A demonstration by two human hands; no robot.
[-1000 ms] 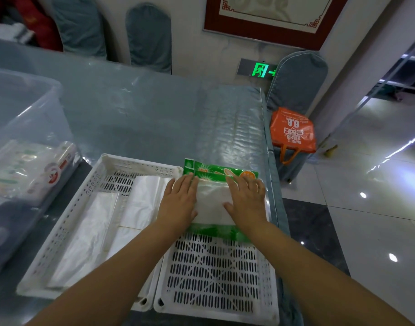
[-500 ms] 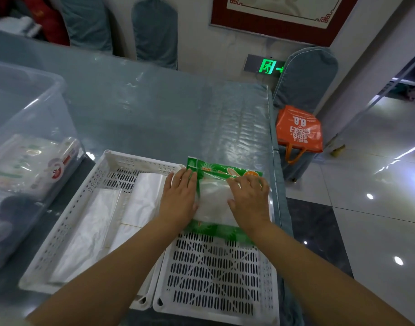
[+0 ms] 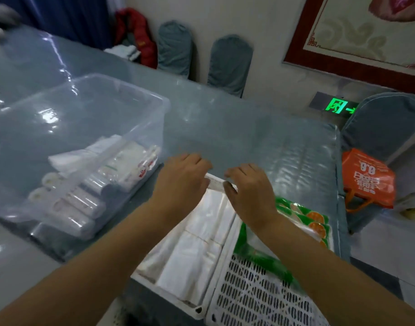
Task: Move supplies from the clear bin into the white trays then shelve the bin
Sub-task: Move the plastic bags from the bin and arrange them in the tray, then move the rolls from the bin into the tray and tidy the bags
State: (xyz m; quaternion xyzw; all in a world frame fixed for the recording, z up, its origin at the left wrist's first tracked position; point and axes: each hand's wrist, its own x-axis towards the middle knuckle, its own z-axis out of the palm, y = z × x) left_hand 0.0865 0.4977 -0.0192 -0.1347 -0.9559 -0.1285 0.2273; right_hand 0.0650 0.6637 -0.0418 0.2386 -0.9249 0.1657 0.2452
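Note:
The clear bin [image 3: 140,109] stands at the left on the table, holding rolls of bags and wrapped packs [image 3: 121,170]. Two white slotted trays lie side by side near me. The left tray [image 3: 217,178] holds flat clear plastic packets [image 3: 201,241]. The right tray [image 3: 260,300] holds green and orange packets [image 3: 303,222] at its far end. My left hand [image 3: 180,182] and my right hand [image 3: 249,189] hover over the far rim of the left tray, fingers curled and apart, holding nothing. My forearms hide parts of both trays.
The table [image 3: 249,137] has a shiny blue plastic cover and ends at the right. An orange bag [image 3: 369,182] sits on a covered chair [image 3: 385,123] beyond that edge. More covered chairs [image 3: 227,62] line the far wall.
Both hands have left the green packets in the right tray and moved left and forward to the far rim of the left tray. The view has turned left, showing more of the bin.

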